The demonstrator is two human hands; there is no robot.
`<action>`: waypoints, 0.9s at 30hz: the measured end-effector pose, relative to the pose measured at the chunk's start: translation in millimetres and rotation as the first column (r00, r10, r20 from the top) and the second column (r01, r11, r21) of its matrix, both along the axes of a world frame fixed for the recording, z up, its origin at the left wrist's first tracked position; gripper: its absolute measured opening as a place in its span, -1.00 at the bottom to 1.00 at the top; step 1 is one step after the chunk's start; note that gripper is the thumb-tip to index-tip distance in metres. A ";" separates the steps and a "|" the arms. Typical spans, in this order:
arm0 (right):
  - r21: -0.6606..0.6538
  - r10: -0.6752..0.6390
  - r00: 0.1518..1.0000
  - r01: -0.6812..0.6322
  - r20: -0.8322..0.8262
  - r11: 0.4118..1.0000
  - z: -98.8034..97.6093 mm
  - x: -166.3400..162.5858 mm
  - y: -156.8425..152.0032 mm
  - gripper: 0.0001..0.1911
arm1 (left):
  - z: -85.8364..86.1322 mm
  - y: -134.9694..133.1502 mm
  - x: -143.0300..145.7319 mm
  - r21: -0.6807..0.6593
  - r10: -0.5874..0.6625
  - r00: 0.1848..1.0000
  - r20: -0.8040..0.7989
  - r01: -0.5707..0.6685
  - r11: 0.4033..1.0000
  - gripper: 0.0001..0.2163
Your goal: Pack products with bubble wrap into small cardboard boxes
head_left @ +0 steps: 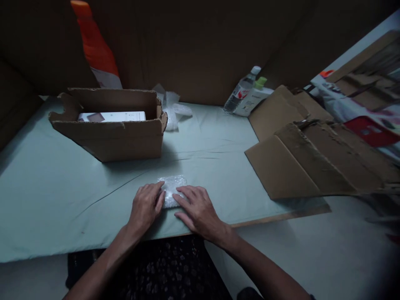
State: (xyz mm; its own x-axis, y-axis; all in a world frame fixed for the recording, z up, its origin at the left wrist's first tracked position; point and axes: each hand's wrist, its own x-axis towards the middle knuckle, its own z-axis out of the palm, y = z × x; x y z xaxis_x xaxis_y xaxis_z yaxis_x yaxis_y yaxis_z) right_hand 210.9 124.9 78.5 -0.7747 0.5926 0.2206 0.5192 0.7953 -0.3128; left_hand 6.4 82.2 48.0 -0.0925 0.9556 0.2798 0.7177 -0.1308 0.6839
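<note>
A small bundle of bubble wrap (173, 186) lies on the pale green table cover (56, 196) near the front edge. My left hand (146, 207) rests on its left side, fingers stretched flat against it. My right hand (197, 208) lies on its right side, fingers spread and pressing down on the wrap. Both hands are flat on the bundle rather than gripping it. What the wrap encloses is hidden.
An open cardboard box (111, 135) with a white box (112, 116) inside stands at the back left. Loose plastic wrap (175, 110) lies behind it. A water bottle (240, 91) leans at the back. Flattened cardboard (309, 162) covers the right side.
</note>
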 end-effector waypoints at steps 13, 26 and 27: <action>-0.613 -0.241 0.918 -0.003 -0.316 0.790 -11.1 -16.2 -5.6 -0.72 | 18.2 -34.9 14.9 -0.371 0.277 0.531 0.801 0.077 0.925 -0.17; -0.730 -0.322 0.844 -0.114 -0.429 0.673 20.9 -26.4 15.5 -0.73 | 20.5 -33.7 14.0 -0.272 0.077 0.676 0.732 0.188 0.944 -0.15; -0.738 -0.355 0.833 -0.091 -0.424 0.669 19.3 -27.8 15.4 -0.74 | 18.1 -34.6 12.3 -0.268 0.074 0.664 0.744 0.194 0.944 -0.15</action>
State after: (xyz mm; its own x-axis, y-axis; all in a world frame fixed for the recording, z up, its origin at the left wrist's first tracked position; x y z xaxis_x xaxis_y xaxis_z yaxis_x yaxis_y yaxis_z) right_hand 183.2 140.3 97.8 -0.5788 0.8154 0.0074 0.1895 0.1434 -0.9714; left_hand 18.7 47.6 66.1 -0.0779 0.9851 -0.1532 -0.0427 0.1502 0.9877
